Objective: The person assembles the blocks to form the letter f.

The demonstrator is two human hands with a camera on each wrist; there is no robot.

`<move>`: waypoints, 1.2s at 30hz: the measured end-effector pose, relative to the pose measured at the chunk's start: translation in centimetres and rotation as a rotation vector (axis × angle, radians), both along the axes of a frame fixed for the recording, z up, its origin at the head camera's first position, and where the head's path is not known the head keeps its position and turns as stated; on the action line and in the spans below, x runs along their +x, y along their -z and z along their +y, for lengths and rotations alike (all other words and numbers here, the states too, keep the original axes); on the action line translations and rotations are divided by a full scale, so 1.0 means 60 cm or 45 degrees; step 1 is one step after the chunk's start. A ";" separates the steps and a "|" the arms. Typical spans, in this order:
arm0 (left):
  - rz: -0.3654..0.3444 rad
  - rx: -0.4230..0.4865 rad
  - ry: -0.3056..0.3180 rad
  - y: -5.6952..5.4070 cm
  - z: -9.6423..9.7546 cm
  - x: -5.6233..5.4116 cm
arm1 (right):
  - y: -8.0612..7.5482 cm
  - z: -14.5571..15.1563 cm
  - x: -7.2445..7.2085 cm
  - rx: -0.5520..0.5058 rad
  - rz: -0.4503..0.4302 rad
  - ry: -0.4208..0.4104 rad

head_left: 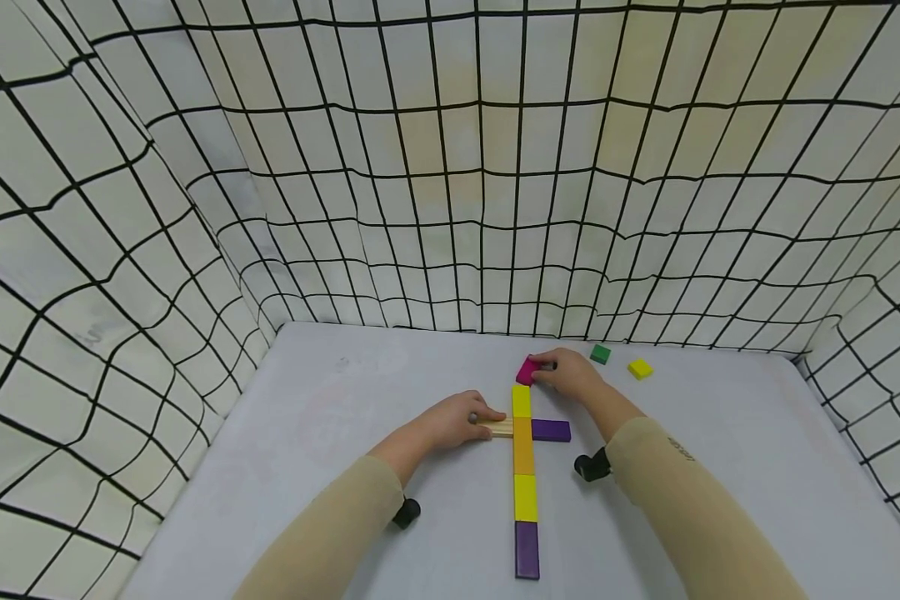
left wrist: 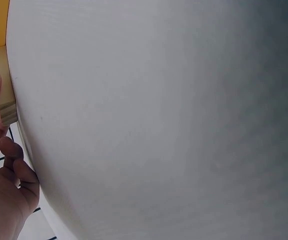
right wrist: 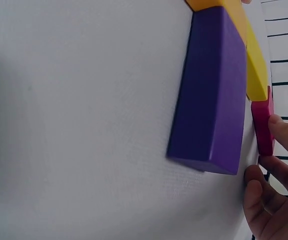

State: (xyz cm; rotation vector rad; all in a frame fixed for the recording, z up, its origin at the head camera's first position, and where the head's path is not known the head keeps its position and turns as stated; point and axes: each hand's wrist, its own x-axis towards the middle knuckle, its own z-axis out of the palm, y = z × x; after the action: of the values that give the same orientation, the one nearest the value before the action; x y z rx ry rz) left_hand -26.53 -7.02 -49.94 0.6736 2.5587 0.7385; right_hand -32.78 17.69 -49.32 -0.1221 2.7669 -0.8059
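A row of flat blocks runs away from the person: a purple block (head_left: 527, 550) nearest, then a yellow block (head_left: 526, 498), an orange block (head_left: 522, 446) and another yellow block (head_left: 521, 402). On the orange block's right lies a second purple block (head_left: 551, 431). To its left, my left hand (head_left: 450, 419) holds a plain wooden block (left wrist: 4, 85) between thumb and fingers, its far end against the orange one. My right hand (head_left: 572, 375) pinches a magenta block (right wrist: 262, 125), tilted in the head view, at the far end of the row.
Behind the right hand lie a green block (head_left: 600, 354) and a loose yellow block (head_left: 640, 369), near the back edge of the white table (head_left: 330, 500). Black netting (head_left: 480, 175) over pale walls surrounds the back and sides. Dark wrist cameras hang below both sleeves.
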 end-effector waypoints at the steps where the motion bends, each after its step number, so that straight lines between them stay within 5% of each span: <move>1: 0.001 -0.001 0.000 0.000 0.000 0.000 | 0.001 0.000 0.000 0.005 0.003 -0.005; 36: 0.016 -0.010 0.012 -0.001 0.000 0.002 | 0.007 -0.005 0.008 -0.013 0.025 -0.050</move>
State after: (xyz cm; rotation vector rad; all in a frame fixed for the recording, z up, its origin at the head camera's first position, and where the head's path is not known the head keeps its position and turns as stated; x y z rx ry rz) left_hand -26.43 -7.05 -49.90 0.6892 2.5667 0.7234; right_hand -32.31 17.37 -49.72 -0.1861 2.7700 -0.8128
